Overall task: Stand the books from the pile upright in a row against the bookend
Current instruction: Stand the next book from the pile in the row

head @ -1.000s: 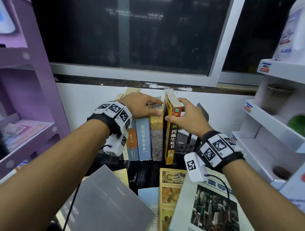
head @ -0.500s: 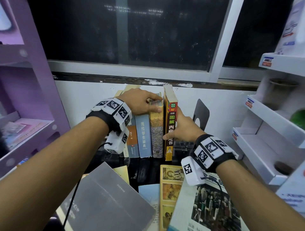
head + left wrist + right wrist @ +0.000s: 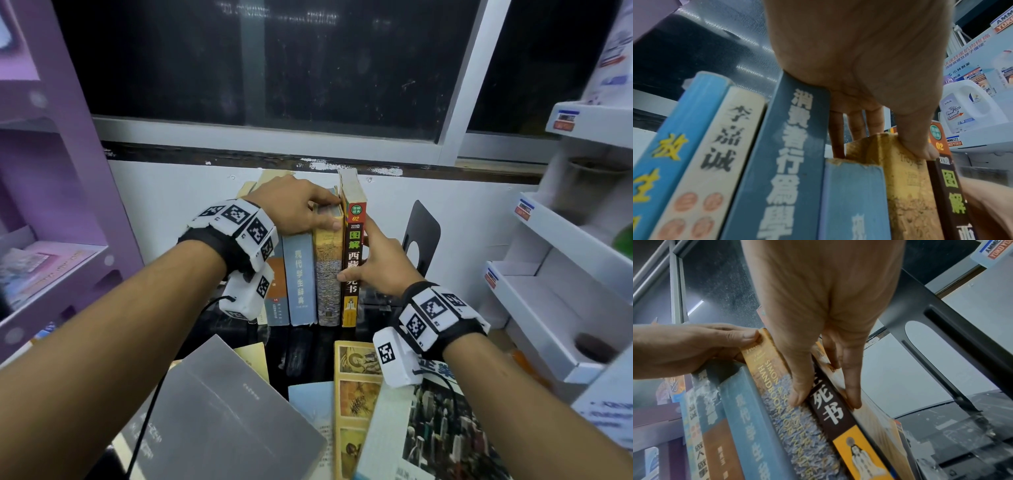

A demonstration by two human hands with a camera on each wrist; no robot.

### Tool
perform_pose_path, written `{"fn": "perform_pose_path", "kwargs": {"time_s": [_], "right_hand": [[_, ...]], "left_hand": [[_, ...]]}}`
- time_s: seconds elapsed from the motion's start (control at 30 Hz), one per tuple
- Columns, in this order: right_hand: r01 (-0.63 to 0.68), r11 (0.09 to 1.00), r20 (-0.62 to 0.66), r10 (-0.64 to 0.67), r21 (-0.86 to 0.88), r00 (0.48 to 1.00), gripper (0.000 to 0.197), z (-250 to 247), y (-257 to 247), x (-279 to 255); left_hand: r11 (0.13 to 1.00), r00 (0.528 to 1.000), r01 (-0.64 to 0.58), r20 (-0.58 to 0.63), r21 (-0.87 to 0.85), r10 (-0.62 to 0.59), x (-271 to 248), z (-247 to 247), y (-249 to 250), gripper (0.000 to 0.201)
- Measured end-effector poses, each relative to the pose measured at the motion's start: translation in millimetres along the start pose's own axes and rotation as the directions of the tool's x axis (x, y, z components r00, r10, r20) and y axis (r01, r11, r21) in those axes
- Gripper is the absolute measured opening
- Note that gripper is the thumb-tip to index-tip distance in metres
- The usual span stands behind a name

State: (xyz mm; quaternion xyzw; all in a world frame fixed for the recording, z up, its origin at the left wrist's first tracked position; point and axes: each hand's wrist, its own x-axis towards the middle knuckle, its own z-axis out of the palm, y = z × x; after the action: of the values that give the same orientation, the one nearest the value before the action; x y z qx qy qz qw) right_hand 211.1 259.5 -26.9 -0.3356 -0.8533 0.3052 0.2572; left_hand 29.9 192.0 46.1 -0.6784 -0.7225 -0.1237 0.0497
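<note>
Steadying the row, the left hand (image 3: 297,209) is lying curled over the tops of the standing books, thumb pinching the yellow handbook (image 3: 328,274). Beside it, the right hand (image 3: 378,270) is pinching the dark-spined paperback (image 3: 354,260), thumb on spine, fingers along its cover, seating it upright at the row's right end. Best to be pressing it flush leftward and squaring spines before letting go, I'd say. The black bookend (image 3: 421,240) is standing apart, further right. More books (image 3: 356,394) are lying flat at the dark desk's (image 3: 308,353) near edge, purple shelving left, white racks right, a dark window behind.
</note>
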Motion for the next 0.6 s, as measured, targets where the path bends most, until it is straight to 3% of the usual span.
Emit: {"fn": "perform_pose_path", "kwargs": {"time_s": [0.4,0.6], "right_hand": [[-0.044,0.996,0.057,0.049,-0.084,0.997,0.107,-2.4,-4.8,2.4],[-0.089,0.992,0.038,0.092,-0.088,0.995,0.093,-7.1,-9.3,-0.4]], "left_hand": [[1.0,1.0,0.014,-0.015,-0.016,-0.014,-3.5,-0.3,4.7,0.061],[0.999,0.999,0.025,-0.046,-0.035,-0.027,-9.1,0.5,7.4,0.052]]}}
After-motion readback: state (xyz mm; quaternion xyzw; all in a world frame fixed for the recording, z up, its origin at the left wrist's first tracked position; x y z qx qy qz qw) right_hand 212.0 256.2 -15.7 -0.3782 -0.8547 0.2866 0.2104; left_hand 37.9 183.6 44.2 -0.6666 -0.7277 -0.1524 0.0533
